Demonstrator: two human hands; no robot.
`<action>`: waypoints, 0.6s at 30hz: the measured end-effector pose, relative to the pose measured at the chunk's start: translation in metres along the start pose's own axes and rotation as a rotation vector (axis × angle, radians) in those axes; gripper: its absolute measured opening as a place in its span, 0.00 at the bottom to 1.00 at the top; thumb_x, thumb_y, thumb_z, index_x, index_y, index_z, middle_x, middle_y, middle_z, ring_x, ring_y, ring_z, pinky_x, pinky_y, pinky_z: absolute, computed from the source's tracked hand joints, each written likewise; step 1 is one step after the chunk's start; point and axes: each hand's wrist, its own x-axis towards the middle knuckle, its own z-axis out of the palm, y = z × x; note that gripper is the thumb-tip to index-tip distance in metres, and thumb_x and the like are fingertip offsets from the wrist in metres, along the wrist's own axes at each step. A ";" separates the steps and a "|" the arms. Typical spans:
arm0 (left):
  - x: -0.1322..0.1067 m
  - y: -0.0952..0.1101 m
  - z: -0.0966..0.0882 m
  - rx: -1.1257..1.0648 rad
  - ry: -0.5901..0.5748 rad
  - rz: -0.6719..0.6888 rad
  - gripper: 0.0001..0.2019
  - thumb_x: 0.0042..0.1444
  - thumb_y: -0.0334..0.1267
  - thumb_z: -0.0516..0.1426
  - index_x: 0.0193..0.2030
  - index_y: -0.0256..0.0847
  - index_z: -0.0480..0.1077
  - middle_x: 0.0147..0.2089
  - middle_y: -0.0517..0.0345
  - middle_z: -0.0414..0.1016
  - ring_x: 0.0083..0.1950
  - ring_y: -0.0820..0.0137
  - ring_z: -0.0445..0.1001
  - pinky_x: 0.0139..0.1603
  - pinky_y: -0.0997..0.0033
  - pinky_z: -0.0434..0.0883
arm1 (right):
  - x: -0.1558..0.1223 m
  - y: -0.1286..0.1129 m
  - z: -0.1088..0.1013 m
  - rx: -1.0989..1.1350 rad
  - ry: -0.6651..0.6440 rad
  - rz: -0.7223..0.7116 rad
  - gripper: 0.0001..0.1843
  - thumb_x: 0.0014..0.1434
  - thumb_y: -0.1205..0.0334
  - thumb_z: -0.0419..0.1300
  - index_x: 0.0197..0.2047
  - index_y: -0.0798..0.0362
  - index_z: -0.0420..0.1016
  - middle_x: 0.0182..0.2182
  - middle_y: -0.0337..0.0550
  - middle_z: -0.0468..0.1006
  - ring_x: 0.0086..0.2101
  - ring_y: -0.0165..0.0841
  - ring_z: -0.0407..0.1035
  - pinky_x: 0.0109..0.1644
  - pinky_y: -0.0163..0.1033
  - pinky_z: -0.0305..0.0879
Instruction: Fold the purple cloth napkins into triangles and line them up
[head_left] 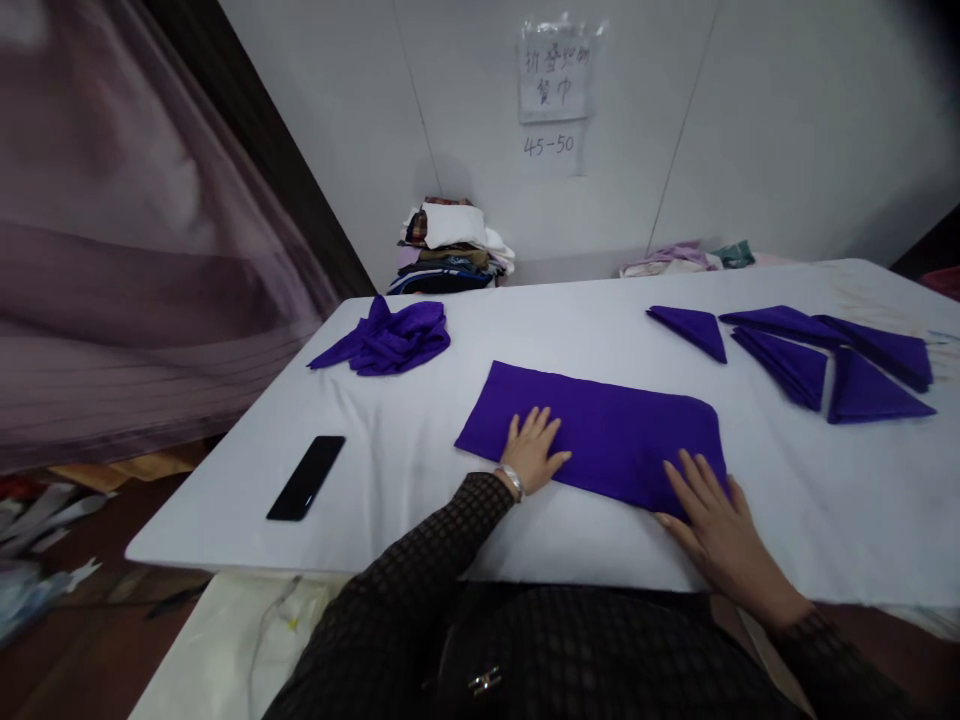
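Observation:
A purple cloth (pixel 607 425), folded into a long rectangle, lies flat on the white table (pixel 420 440) in front of me. My left hand (pixel 534 452) rests flat on the cloth's near left part, fingers spread. At the cloth's near right corner my right hand (pixel 716 520) lies flat, fingers stretched out, partly on the cloth and partly on the table. Neither hand grips anything.
A crumpled purple cloth (pixel 390 338) lies at the far left. Several purple cloths folded into triangles (pixel 817 362) lie at the right. A black phone (pixel 306 477) sits near the left edge. Stacked clothes (pixel 448 245) stand against the back wall. A curtain (pixel 127 260) hangs at left.

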 end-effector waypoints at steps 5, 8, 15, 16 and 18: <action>0.006 0.047 0.023 -0.025 -0.006 0.129 0.27 0.61 0.42 0.45 0.67 0.42 0.52 0.71 0.51 0.47 0.72 0.60 0.42 0.68 0.43 0.43 | 0.034 -0.063 0.019 0.113 -0.074 -0.198 0.38 0.62 0.40 0.44 0.68 0.55 0.52 0.65 0.56 0.55 0.65 0.47 0.44 0.64 0.60 0.39; 0.006 0.050 0.031 0.005 -0.020 0.077 0.28 0.59 0.38 0.46 0.67 0.39 0.51 0.72 0.49 0.46 0.72 0.59 0.40 0.68 0.42 0.42 | 0.036 -0.074 0.037 0.145 -0.085 -0.215 0.39 0.63 0.40 0.44 0.68 0.58 0.49 0.64 0.58 0.55 0.64 0.48 0.45 0.64 0.60 0.39; 0.002 0.041 0.035 0.026 -0.019 0.062 0.29 0.61 0.47 0.44 0.68 0.39 0.51 0.71 0.49 0.46 0.72 0.59 0.40 0.68 0.43 0.41 | 0.024 -0.069 0.041 0.145 -0.085 -0.213 0.39 0.63 0.40 0.43 0.70 0.57 0.45 0.65 0.57 0.55 0.64 0.47 0.46 0.64 0.59 0.41; 0.001 0.039 0.035 0.023 -0.011 0.058 0.29 0.62 0.48 0.43 0.68 0.40 0.51 0.71 0.49 0.46 0.72 0.60 0.40 0.69 0.43 0.41 | 0.024 -0.069 0.040 0.137 -0.092 -0.216 0.39 0.63 0.40 0.43 0.69 0.57 0.47 0.65 0.57 0.55 0.64 0.47 0.46 0.64 0.59 0.41; -0.001 0.028 0.035 0.020 0.009 0.026 0.29 0.62 0.49 0.42 0.68 0.41 0.51 0.71 0.50 0.46 0.72 0.60 0.40 0.69 0.43 0.40 | 0.024 -0.069 0.039 0.121 -0.106 -0.224 0.39 0.63 0.40 0.43 0.68 0.58 0.50 0.65 0.57 0.55 0.64 0.47 0.45 0.64 0.59 0.41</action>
